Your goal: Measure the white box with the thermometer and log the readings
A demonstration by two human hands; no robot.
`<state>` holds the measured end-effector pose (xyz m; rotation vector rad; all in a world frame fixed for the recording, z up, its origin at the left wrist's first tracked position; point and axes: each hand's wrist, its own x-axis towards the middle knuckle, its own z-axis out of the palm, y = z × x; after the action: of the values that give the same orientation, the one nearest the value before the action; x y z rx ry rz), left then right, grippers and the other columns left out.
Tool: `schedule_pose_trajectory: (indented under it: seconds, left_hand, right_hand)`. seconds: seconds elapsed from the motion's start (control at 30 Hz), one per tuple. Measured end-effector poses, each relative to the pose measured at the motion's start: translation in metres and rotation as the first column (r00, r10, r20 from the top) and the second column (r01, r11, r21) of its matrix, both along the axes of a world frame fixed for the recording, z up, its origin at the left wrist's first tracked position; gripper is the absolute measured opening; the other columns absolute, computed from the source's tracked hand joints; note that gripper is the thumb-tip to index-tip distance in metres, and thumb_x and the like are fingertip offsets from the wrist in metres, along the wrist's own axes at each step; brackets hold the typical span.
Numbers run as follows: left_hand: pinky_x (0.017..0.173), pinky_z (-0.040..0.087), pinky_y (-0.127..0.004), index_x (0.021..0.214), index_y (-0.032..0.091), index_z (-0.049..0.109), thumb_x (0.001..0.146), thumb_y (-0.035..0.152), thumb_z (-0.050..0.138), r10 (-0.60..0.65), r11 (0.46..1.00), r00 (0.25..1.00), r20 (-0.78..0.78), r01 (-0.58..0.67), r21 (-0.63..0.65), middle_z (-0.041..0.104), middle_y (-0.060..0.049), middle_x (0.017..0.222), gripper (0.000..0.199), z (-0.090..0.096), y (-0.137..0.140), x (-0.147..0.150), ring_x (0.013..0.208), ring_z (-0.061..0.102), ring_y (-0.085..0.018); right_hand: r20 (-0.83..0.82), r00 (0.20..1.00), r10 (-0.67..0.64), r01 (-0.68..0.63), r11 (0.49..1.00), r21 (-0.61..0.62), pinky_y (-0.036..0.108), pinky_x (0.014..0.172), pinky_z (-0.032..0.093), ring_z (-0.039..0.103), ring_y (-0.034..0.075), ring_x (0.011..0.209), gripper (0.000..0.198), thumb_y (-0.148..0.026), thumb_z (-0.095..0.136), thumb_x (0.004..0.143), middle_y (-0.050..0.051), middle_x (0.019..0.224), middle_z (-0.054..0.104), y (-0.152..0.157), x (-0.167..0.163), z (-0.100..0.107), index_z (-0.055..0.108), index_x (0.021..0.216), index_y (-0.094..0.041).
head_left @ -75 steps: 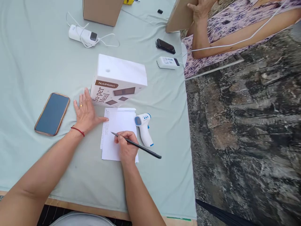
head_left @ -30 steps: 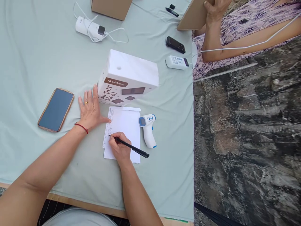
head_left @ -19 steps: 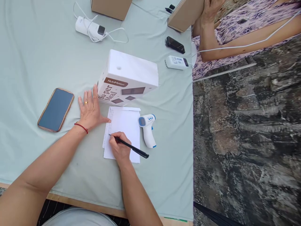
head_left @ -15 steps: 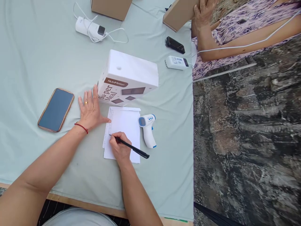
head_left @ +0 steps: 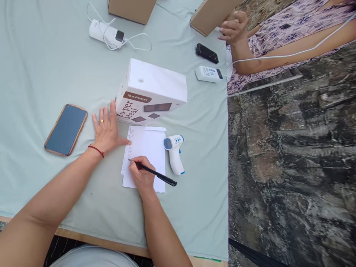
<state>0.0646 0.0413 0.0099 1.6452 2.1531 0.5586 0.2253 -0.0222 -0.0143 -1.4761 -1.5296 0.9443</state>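
Observation:
My right hand (head_left: 143,174) is closed around a black pen (head_left: 158,175), its tip on the left part of a white notepad (head_left: 148,144). Along the pad's left edge runs a narrow band of small dark marks, too fine to read. My left hand (head_left: 107,128) lies flat with fingers spread, the thumb on the pad's left edge and the fingertips beside a white box (head_left: 155,81) printed "NutriMotion Super Meal". Just right of the pad rests a white and blue infrared thermometer (head_left: 175,154).
Left of my hand lies a smartphone (head_left: 66,129). Farther back are a white power bank (head_left: 107,34) with a cable, a cardboard box (head_left: 132,9), a black device (head_left: 207,53) and a white device (head_left: 208,73). Another person's hand (head_left: 235,27) is beside a second cardboard box (head_left: 211,15).
The other person's hand has come off flat contact with the cardboard box and curled, and that box has shifted slightly left. My hands have hardly moved; the pen is very slightly shifted.

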Motion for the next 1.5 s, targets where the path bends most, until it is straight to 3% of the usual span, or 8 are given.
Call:
schedule_pose_trajectory:
  seconds: [0.7,1.5]
  left_hand:
    - [0.121,-0.006,-0.063,0.158,0.017,-0.008,0.043,0.049,0.095,-0.003,1.000,1.000,-0.018,0.002,-0.025,0.009,-0.022,0.165,0.158,0.003,0.001,0.001,0.153,0.000,-0.042]
    - [0.119,-0.007,-0.066,0.158,0.017,-0.006,0.041,0.052,0.095,-0.011,0.998,1.000,0.017,0.010,0.058,0.011,-0.025,0.164,0.158,-0.007,0.001,-0.002,0.153,0.001,-0.044]
  right_hand:
    - [-0.040,0.998,-0.050,0.050,0.999,-0.001,0.026,0.051,0.038,0.043,0.011,0.051,0.009,-0.028,0.053,0.069,-0.005,0.053,0.051,0.000,0.000,-0.001,0.055,0.062,-0.022]
    - [-0.047,0.996,-0.074,0.074,0.997,0.014,0.026,0.052,0.037,0.043,0.011,0.052,0.008,-0.025,0.053,0.069,-0.006,0.054,0.051,-0.001,0.002,-0.003,0.054,0.062,-0.022]
